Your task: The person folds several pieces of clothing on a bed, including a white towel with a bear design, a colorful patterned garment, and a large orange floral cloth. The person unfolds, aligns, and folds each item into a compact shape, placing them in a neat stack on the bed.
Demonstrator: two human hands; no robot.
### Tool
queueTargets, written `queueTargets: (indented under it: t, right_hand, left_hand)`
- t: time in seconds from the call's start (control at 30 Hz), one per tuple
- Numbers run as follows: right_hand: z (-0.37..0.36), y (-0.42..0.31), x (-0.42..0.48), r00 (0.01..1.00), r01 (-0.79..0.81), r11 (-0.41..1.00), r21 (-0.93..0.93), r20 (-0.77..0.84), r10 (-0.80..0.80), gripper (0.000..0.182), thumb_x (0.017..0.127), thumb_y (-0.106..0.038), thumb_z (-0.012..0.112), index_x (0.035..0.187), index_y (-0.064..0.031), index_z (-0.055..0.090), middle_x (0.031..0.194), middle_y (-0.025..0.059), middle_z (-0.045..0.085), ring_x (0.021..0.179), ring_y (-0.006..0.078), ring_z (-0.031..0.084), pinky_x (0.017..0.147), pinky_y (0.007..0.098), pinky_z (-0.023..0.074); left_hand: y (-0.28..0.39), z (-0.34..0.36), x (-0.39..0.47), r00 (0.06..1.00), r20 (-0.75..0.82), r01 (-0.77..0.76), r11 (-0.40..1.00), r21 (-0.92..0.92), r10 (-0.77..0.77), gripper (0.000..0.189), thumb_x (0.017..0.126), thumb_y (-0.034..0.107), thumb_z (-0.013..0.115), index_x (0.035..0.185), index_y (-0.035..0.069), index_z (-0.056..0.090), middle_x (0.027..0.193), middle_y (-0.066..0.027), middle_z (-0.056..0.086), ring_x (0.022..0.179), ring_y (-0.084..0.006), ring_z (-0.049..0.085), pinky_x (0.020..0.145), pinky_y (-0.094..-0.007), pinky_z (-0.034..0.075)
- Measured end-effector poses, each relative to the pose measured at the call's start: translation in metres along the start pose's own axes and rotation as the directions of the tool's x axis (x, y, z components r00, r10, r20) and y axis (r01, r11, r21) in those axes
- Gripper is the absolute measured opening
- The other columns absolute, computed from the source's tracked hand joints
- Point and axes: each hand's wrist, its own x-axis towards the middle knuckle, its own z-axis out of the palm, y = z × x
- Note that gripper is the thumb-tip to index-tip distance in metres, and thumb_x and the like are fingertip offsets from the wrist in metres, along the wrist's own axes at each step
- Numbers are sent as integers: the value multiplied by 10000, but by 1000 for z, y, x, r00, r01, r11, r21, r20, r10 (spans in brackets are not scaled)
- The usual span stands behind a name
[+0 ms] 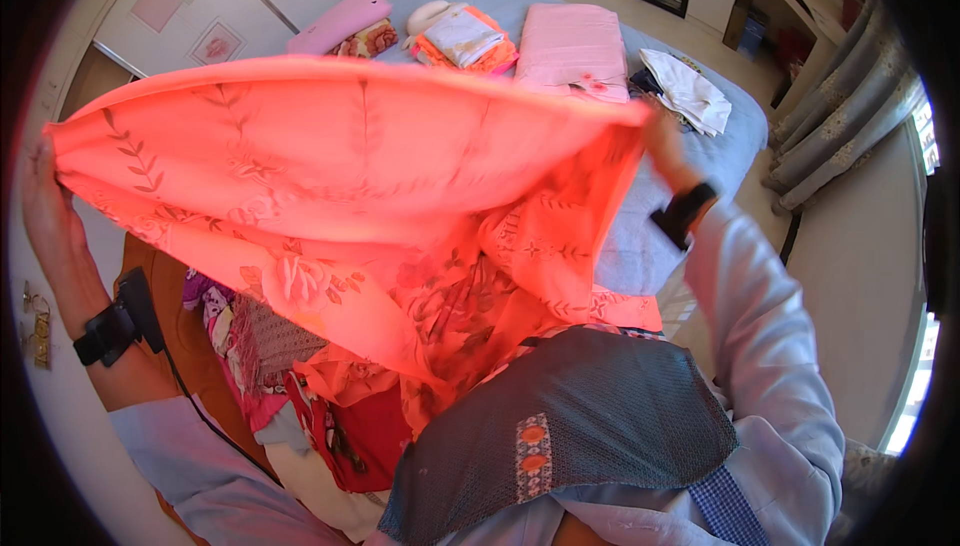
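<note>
A large coral-red floral cloth (322,148) is spread in the air between my two hands. At the far left my left hand (52,193) grips one corner of it. My right hand (664,137), somewhat blurred, holds the opposite upper corner on the right. The cloth's middle sags in folds down toward my lap, and its lower part lies on other fabrics. Each wrist bears a black strap, the left one with a device and a cable. A dark grey-blue knit fabric with orange buttons (570,411) lies across my front.
Beyond the cloth is a bed with a light blue cover (645,238). On it lie a pink folded quilt (570,47), a stack of folded cloths (465,36), a pink pillow (345,21) and white garments (686,88). A heap of mixed clothes (277,343) sits at lower left on a brown surface.
</note>
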Motion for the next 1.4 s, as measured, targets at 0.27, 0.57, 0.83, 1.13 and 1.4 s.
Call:
queueTargets:
  t: [0.27,0.57,0.83,1.13,1.4]
  right_hand:
    - [-175,-166,169,960,261,836,483,-36,-278,239,867,-99,495,1072,-23,590,962,134,651,860,275,633,751,383,509]
    - [-228,-191,171,915,83,695,714,221,-337,292,916,-52,445,1170,3,580,1049,86,649,900,175,641,811,314,527]
    - [-189,-192,171,746,-437,698,567,662,-70,183,904,-89,563,1062,-27,631,889,-10,639,716,77,605,706,223,522]
    - [-151,-220,111,516,-381,796,470,822,-239,210,898,-147,568,991,10,673,828,-61,615,730,25,540,689,187,461]
    - [-143,-228,79,472,-343,701,625,760,-447,220,926,-140,550,1054,14,640,959,-7,639,896,77,569,860,240,449]
  left_hand:
    - [-45,-47,-31,976,-184,110,993,-48,-117,235,926,193,585,1083,22,543,1001,-57,611,925,-131,592,855,-264,463]
    - [-95,-84,-83,898,-322,212,937,-279,-300,348,909,170,602,1168,-38,498,1132,-137,576,1042,-187,564,978,-331,419]
    - [-40,-94,-152,954,-297,163,893,421,-34,396,870,1,434,1254,-84,469,1210,-140,553,1114,-249,523,978,-317,384]
    - [-61,-152,-200,726,-560,428,900,-89,-400,311,943,254,418,1036,-23,524,1074,-129,554,934,-220,580,837,-358,464]
    - [-152,-231,-300,766,-597,419,890,180,-240,388,953,299,397,1109,-42,494,1084,-153,546,925,-238,591,793,-382,492]
